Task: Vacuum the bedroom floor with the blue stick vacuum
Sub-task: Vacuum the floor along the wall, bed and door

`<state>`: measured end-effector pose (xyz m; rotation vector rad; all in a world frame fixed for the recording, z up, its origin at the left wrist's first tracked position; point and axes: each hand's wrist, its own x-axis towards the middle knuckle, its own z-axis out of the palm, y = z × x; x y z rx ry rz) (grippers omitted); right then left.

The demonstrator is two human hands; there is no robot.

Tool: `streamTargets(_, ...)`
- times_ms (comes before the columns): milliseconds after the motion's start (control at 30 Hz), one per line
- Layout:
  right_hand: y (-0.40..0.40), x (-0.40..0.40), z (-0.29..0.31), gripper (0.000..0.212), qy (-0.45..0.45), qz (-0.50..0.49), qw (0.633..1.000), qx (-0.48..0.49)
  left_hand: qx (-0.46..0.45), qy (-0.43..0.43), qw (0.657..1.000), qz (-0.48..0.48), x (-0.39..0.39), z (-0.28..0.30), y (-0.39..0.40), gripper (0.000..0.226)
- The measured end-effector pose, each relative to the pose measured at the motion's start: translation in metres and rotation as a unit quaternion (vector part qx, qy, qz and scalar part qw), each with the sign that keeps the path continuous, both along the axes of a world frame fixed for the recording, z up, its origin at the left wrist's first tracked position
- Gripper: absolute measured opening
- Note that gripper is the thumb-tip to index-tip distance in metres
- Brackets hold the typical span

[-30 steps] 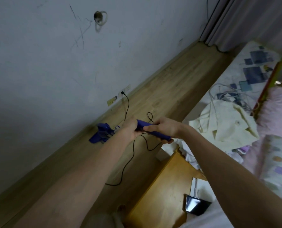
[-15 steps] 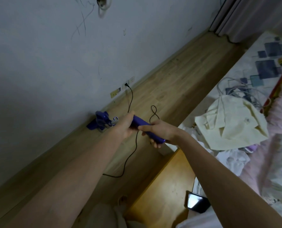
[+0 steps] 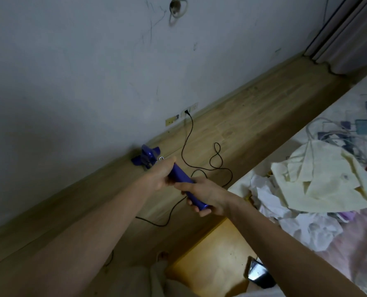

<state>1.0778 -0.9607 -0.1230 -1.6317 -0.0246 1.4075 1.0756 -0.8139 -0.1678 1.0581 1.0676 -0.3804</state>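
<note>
I hold the blue stick vacuum's handle (image 3: 179, 177) with both hands. My left hand (image 3: 160, 176) grips the handle further down, toward the floor. My right hand (image 3: 204, 195) grips its upper end, fingers curled round it. The vacuum's blue head (image 3: 146, 157) lies on the wooden floor (image 3: 253, 116) right against the grey wall. Most of the shaft is hidden behind my left hand.
A black cord (image 3: 188, 136) runs from a wall socket (image 3: 187, 112) and loops over the floor beside the vacuum. A bed (image 3: 350, 116) with cream cloth (image 3: 319, 179) and crumpled paper fills the right. A wooden bedside surface (image 3: 217, 258) holding a phone (image 3: 256, 273) is below. Curtains (image 3: 350, 33) hang at top right.
The view has shifted a little between frames. The vacuum head stays against the wall and both hands keep their grip on the handle.
</note>
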Motion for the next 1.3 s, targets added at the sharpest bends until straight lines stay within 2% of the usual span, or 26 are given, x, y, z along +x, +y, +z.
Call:
streamTargets(100, 0.015, -0.015, 0.016, 0.03, 0.004, 0.018, 1.0, 0.003, -0.011, 0.005, 1.0, 0.023, -0.023, 0.004, 0.018, 0.021)
streamTargets(200, 0.025, -0.029, 0.024, 0.032, 0.017, 0.024, 1.0, 0.0, -0.025, 0.012, 0.999, 0.045, -0.044, 0.012, 0.026, 0.008)
streamTargets(400, 0.058, -0.054, 0.024, 0.038, 0.0, 0.027, 1.0, -0.009, -0.029, -0.007, 0.998, 0.06, -0.069, 0.014, 0.055, 0.011)
streamTargets(567, 0.067, -0.062, 0.015, 0.033, -0.003, 0.022, 0.999, -0.022, 0.006, 0.0, 0.999, 0.054, -0.069, 0.009, 0.056, 0.009)
streamTargets(900, 0.089, -0.055, 0.032, 0.028, -0.014, 0.05, 0.998, -0.029, -0.012, -0.001, 0.998, 0.064, -0.071, 0.016, 0.079, 0.007)
streamTargets(1300, 0.094, -0.065, 0.013, 0.037, -0.028, 0.011, 0.997, -0.067, -0.02, 0.003, 0.998, 0.061, -0.069, -0.002, 0.082, 0.01)
